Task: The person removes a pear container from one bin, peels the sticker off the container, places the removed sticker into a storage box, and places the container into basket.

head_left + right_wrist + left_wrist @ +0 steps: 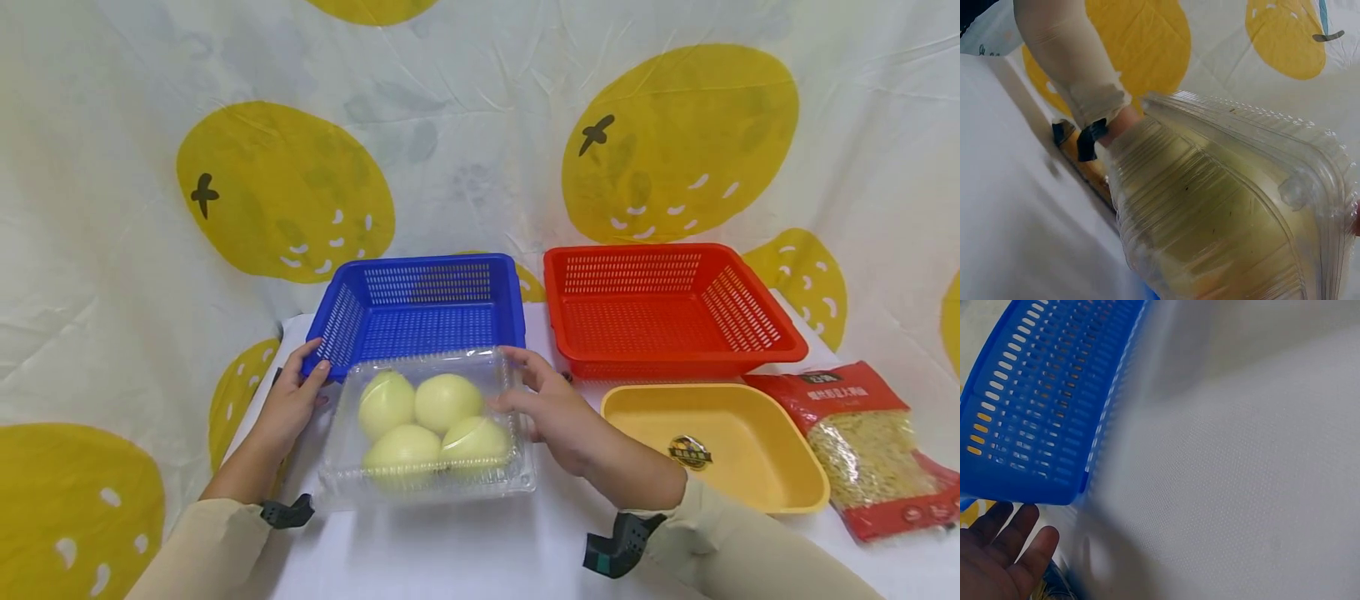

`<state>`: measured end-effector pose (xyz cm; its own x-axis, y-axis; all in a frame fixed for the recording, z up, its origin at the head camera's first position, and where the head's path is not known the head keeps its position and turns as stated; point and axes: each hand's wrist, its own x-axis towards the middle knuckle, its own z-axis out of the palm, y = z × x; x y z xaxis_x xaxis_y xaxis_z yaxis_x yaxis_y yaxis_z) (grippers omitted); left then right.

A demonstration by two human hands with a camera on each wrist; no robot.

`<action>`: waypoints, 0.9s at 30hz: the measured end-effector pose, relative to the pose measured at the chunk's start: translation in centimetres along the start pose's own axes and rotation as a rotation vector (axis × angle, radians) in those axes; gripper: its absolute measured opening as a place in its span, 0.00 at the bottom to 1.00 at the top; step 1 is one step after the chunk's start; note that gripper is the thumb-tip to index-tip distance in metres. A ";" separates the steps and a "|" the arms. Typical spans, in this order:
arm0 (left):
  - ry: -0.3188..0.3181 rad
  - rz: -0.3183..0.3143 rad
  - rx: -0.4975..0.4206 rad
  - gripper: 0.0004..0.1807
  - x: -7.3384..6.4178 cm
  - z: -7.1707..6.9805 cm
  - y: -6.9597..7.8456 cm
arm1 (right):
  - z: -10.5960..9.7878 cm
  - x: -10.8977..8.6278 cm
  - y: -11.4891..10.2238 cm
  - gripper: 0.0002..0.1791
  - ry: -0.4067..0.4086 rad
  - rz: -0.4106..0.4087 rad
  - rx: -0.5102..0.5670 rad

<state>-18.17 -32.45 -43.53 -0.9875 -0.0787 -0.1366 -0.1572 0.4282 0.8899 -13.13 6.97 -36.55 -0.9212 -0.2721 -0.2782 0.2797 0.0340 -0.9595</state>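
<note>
My right hand (558,417) grips the right side of a clear plastic clamshell box (341,462), thumb on top. Inside sit several smooth, round, pale yellow-green fruits or vegetables (448,403); their exact kind is unclear. The box is held above the table, in front of a blue slotted basket (427,333), and covers part of its front wall. At the basket's front left corner is my left hand (288,408). In the left wrist view its fingers (1038,550) extend to the basket's edge. The right wrist view shows the box's ribbed side (1210,206) up close.
Right of the blue basket stands a red slotted basket (675,362). A yellow plastic tub (720,425) sits before it, beside a red and clear food bag (862,450). White cloth covers the table (450,558); a fruit-print curtain (480,150) hangs behind.
</note>
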 end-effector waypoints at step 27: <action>0.035 -0.109 -0.137 0.36 0.0 0.3 1.2 | -2.2 13.5 -6.7 0.45 0.068 -0.080 0.077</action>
<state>-18.33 -31.63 -42.55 -0.9634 -0.1499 -0.2221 -0.2576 0.2889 0.9221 -28.05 5.16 -33.96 -0.9569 -0.2048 -0.2057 0.2220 -0.0597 -0.9732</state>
